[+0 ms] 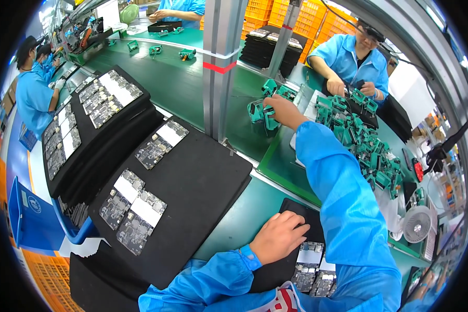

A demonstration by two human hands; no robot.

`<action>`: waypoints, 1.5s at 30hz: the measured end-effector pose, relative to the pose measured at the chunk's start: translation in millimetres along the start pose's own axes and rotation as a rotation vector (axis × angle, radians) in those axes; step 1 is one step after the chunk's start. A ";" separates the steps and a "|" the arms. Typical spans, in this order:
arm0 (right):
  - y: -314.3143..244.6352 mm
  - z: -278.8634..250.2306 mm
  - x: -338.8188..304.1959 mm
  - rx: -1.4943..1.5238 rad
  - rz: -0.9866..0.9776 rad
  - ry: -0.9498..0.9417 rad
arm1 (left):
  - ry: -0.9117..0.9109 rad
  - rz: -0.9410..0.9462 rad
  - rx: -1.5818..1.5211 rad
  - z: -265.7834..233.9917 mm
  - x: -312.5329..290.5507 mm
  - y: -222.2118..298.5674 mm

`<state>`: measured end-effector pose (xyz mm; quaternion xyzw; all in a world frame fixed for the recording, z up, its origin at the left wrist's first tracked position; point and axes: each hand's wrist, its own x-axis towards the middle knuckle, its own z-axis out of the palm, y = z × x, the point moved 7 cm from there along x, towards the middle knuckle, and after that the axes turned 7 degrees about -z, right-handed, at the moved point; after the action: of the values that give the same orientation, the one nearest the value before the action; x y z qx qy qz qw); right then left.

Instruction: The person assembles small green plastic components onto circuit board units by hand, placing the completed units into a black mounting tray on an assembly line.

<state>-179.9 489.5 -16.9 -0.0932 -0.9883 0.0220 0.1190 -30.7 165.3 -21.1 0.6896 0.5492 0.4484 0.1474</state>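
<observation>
My right hand (285,111) reaches out over the green conveyor belt. Its fingers are closed on a green plastic frame (268,120), one of a small cluster there. Another green piece (276,89) lies just beyond the knuckles. Close to my body, my left hand (280,237) lies palm down on a black foam pad (301,209), fingers loosely bent and a little apart. I see nothing held in it, though its palm is hidden. Beside its fingertips, circuit boards with white labels (308,268) lie on the pad, partly covered by my right sleeve.
A pile of green plastic frames (366,140) fills the right side. A metal post (221,73) rises beyond the foam sheets (208,171) with circuit boards. A co-worker (348,62) works across on the right. A small white fan (417,224) stands at right, a blue bin (34,213) at left.
</observation>
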 end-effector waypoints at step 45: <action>-146.2 -122.9 -405.4 0.988 -0.061 0.102 | -0.768 0.115 0.100 79.8 88.5 54.9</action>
<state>210.2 271.8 18.3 0.0024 -0.8549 0.4797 0.1975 65.4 247.7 13.2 0.8432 0.4357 0.1379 0.2832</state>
